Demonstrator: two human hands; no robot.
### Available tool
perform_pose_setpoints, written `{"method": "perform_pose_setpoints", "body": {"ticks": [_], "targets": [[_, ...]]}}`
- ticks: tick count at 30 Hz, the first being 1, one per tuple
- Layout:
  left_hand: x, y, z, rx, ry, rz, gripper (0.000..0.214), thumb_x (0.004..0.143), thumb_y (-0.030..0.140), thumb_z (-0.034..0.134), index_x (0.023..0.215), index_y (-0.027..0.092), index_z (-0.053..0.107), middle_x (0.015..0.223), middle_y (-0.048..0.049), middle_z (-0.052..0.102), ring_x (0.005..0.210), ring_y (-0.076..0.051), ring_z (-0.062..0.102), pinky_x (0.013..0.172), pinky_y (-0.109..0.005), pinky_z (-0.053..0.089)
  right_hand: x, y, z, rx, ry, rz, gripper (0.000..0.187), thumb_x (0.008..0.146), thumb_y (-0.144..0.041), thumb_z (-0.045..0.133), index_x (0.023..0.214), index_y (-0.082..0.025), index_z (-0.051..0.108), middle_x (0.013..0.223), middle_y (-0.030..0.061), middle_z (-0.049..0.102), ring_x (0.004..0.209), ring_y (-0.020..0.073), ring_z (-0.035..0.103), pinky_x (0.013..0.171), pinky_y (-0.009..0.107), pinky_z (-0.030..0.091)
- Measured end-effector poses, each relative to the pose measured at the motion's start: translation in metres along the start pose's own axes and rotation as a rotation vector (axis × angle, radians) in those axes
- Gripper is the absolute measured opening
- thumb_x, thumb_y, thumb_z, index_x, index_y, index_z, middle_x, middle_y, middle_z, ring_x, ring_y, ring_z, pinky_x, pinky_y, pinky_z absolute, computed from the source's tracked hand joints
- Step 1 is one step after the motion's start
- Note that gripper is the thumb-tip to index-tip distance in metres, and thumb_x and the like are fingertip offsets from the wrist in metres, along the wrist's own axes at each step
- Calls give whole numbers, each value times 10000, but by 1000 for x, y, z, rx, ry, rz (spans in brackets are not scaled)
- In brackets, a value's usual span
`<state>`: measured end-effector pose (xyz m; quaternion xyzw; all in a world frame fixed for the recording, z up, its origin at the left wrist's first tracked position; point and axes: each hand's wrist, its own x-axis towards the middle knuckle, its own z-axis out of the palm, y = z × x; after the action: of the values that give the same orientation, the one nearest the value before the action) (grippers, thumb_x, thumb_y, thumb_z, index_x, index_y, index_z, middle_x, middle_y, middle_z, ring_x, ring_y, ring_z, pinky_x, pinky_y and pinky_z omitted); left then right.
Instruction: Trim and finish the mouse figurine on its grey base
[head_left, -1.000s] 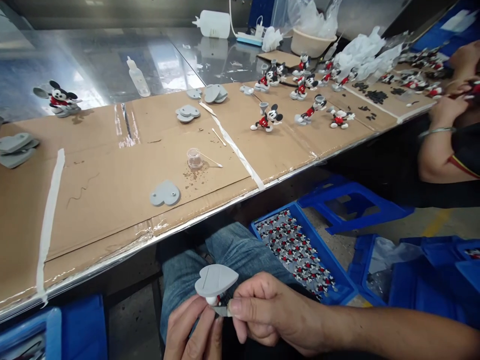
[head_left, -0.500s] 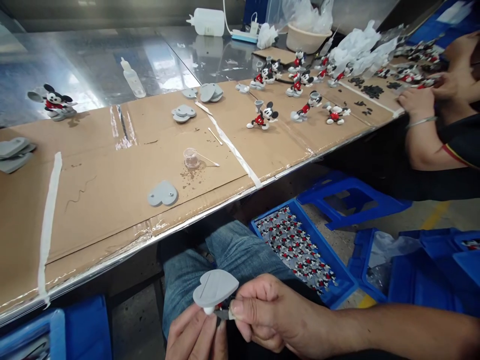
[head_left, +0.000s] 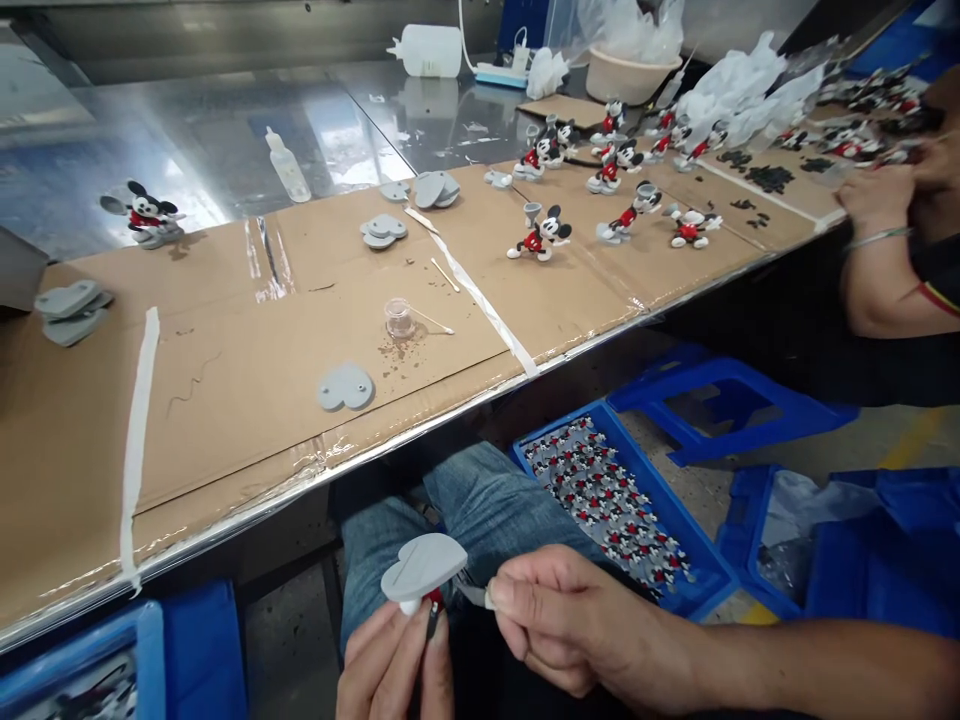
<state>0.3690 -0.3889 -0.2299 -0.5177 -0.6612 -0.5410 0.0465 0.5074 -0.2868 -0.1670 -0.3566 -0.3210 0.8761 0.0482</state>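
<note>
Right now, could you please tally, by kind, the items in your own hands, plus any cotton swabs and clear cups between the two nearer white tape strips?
Figurine with heart-shaped base, in my left hand: 1
Thin grey tool, in my right hand: 1
Cotton swabs: 2
Clear cup: 1
Total: 5

Head-worn view, forward and down

Long worktop (head_left: 225, 120), polished metal behind, cardboard (head_left: 255, 365) covering in front. Dull metallic panel (head_left: 187, 35) along the back. White glare reflected in the metal. Greyish floor (head_left: 847, 448), yellow stripe (head_left: 911, 440) at right.
</note>
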Motion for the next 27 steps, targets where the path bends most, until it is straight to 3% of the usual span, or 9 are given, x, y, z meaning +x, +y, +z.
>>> {"method": "perform_pose_setpoints", "body": {"ticks": [3, 8, 13, 25, 27], "targets": [[-4, -6, 1, 73, -2, 12, 198, 770, -29, 696, 876, 138, 716, 883, -57, 704, 888, -171, 686, 814, -317, 564, -1, -4, 0, -38, -18, -11, 474, 851, -576, 621, 675, -151, 505, 409, -131, 277, 366, 24, 189, 388, 203, 157], [-5, -17, 7, 22, 91, 95, 135, 797, 81, 697, 875, 189, 718, 850, -17, 712, 782, -160, 696, 696, -283, 586, 3, -7, 7, -63, -76, 29, 507, 815, -609, 652, 669, -144, 510, 427, -125, 297, 390, 24, 212, 406, 219, 154], [-9, -26, 5, -2, 87, 131, 76, 792, 143, 698, 793, 217, 719, 809, 3, 725, 730, -151, 696, 657, -263, 596, 10, -4, 9, -7, -115, 70, 518, 787, -613, 682, 654, -144, 507, 416, -132, 289, 380, 17, 202, 403, 223, 137], [-19, -27, 0, 24, 85, 157, 93, 812, 124, 666, 781, 198, 711, 794, -16, 716, 738, -160, 699, 647, -261, 588, 7, 0, 9, 58, -106, 66, 496, 782, -595, 679, 637, -152, 509, 400, -128, 292, 362, 20, 206, 378, 219, 124], [-20, -26, -2, 44, 31, 160, 131, 774, 76, 681, 784, 202, 716, 801, -12, 719, 753, -165, 701, 674, -269, 592, 5, -1, 11, 40, -81, 77, 489, 784, -585, 674, 623, -159, 497, 394, -127, 293, 356, 19, 208, 375, 220, 124]]}}
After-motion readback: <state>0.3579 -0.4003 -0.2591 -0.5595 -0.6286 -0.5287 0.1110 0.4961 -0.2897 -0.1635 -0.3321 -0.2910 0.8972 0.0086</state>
